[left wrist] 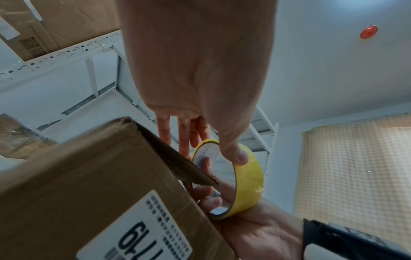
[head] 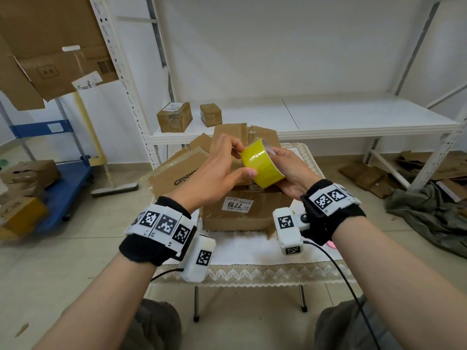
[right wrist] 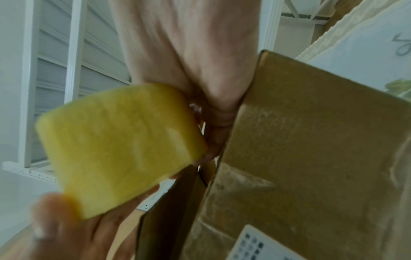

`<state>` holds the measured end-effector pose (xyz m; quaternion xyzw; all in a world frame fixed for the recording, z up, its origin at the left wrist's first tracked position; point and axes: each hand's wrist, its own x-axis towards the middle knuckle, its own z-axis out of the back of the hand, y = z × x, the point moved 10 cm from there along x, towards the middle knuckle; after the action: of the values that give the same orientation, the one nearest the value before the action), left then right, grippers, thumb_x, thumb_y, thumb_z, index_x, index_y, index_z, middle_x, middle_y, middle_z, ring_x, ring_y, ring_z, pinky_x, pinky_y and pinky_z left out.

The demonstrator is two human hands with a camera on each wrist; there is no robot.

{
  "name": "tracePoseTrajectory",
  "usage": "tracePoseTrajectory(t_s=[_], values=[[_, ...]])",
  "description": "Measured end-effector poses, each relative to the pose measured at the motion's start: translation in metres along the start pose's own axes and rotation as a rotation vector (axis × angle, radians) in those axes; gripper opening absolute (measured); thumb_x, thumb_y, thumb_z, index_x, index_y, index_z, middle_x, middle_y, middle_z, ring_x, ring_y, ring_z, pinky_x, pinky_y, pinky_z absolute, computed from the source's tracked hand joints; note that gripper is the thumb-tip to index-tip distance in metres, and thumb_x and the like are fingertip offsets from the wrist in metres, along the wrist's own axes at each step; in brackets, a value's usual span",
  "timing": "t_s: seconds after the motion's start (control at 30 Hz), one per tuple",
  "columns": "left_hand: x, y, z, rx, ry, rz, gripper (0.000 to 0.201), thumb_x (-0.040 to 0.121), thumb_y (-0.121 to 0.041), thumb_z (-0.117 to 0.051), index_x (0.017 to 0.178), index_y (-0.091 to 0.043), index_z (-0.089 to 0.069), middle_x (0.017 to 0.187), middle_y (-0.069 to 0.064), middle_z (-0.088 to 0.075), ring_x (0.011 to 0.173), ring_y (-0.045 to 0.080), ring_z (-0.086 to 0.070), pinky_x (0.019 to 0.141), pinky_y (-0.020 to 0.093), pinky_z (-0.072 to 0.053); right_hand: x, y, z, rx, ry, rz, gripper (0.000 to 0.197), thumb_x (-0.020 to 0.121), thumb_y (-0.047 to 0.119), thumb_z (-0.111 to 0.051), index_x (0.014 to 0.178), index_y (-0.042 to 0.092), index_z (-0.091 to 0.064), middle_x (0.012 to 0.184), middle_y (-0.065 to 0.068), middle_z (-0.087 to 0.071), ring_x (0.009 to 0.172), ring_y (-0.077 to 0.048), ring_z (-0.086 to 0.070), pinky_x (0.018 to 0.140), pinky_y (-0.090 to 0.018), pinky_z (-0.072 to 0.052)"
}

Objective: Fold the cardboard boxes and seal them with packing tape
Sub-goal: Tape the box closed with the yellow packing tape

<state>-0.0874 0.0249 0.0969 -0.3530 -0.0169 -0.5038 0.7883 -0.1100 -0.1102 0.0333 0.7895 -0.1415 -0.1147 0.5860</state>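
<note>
Tape roll [head: 262, 165] held above box [head: 249, 210] on desk [head: 242, 253]. Right hand [head: 290, 170] clamped on roll; left hand [head: 217, 170] pinching roll's outer face. Risk: tape end missed or torn; box flaps spring open unheld.

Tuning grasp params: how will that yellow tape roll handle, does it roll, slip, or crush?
The yellow tape roll looks glossy, so probably slippery on its outer face. It is a thin hollow ring, likely light and apt to roll if set on edge. The right hand has fingers through the core, likely a surer grip than the left hand pinching the rim.
</note>
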Motion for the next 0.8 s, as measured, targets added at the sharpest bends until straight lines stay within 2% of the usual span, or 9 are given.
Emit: tracePoseTrajectory(t_s=[0.2,0.3,0.47,0.5,0.53,0.6,0.7,0.8], values=[[0.0006,0.0007,-0.0006,-0.010,0.025,-0.014,0.041,0.094,-0.038,-0.064,0.119,-0.016,-0.039,0.121,0.000,-0.039,0.115,0.014,-0.045,0.098,0.031,-0.044,-0.0001,-0.0013,-0.0012,-0.006,-0.004,-0.005,0.031,0.101,0.022,-0.058,0.122,0.000,-0.064,0.087,-0.011,-0.072,0.063,-0.014,-0.070,0.051,-0.027,-0.054],[0.0013,0.0008,-0.0003,-0.017,0.044,-0.024,0.040,0.095,-0.037,-0.063,0.117,-0.016,-0.039,0.121,0.001,-0.039,0.114,0.014,-0.045,0.097,0.031,-0.044,0.0000,-0.0011,-0.0018,-0.009,0.001,-0.002,0.036,0.101,0.025,-0.057,0.125,-0.002,-0.062,0.087,-0.011,-0.072,0.063,-0.014,-0.070,0.052,-0.026,-0.054],[0.0006,-0.0002,-0.0022,-0.108,-0.003,-0.013,0.025,0.098,-0.030,-0.059,0.104,-0.015,-0.040,0.122,-0.007,-0.038,0.117,0.011,-0.044,0.101,0.038,-0.048,0.0005,-0.0003,-0.0004,0.021,-0.017,-0.003,0.036,0.101,0.025,-0.057,0.126,-0.001,-0.062,0.090,-0.011,-0.072,0.063,-0.014,-0.070,0.053,-0.026,-0.055],[0.0006,0.0014,-0.0013,-0.132,-0.013,-0.001,0.028,0.097,-0.032,-0.060,0.109,-0.017,-0.040,0.124,-0.007,-0.040,0.118,0.008,-0.045,0.102,0.032,-0.046,0.0010,-0.0006,-0.0003,0.022,-0.020,-0.006,0.037,0.101,0.025,-0.057,0.127,-0.001,-0.062,0.092,-0.011,-0.072,0.064,-0.013,-0.070,0.053,-0.025,-0.054],[0.0006,0.0026,-0.0007,-0.155,-0.012,0.013,0.034,0.096,-0.034,-0.063,0.115,-0.019,-0.039,0.127,-0.006,-0.042,0.119,0.005,-0.046,0.101,0.021,-0.044,0.0012,-0.0009,-0.0010,0.025,-0.016,-0.010,0.037,0.102,0.026,-0.056,0.127,0.000,-0.062,0.093,-0.011,-0.072,0.064,-0.013,-0.070,0.053,-0.025,-0.054],[0.0010,0.0028,0.0021,-0.156,-0.006,0.022,0.047,0.093,-0.038,-0.065,0.127,-0.022,-0.037,0.130,-0.005,-0.043,0.119,0.001,-0.046,0.092,0.003,-0.038,0.0011,-0.0015,-0.0027,0.028,-0.001,-0.012,0.033,0.102,0.028,-0.055,0.121,0.003,-0.065,0.092,-0.011,-0.073,0.065,-0.013,-0.070,0.054,-0.025,-0.054],[0.0007,0.0030,0.0052,-0.104,-0.013,0.006,0.048,0.091,-0.039,-0.066,0.127,-0.020,-0.040,0.127,-0.003,-0.043,0.118,0.003,-0.046,0.089,-0.001,-0.033,0.0007,-0.0001,-0.0044,0.008,0.011,-0.005,0.026,0.101,0.026,-0.056,0.112,0.006,-0.068,0.087,-0.009,-0.074,0.065,-0.013,-0.070,0.054,-0.025,-0.054],[-0.0003,0.0058,0.0047,-0.096,-0.014,0.004,0.048,0.090,-0.039,-0.068,0.125,-0.019,-0.041,0.125,-0.003,-0.043,0.117,0.003,-0.047,0.090,0.001,-0.034,0.0023,-0.0005,-0.0032,-0.030,-0.002,0.003,0.033,0.101,0.022,-0.058,0.124,0.000,-0.065,0.095,-0.013,-0.072,0.068,-0.015,-0.071,0.055,-0.027,-0.055]])
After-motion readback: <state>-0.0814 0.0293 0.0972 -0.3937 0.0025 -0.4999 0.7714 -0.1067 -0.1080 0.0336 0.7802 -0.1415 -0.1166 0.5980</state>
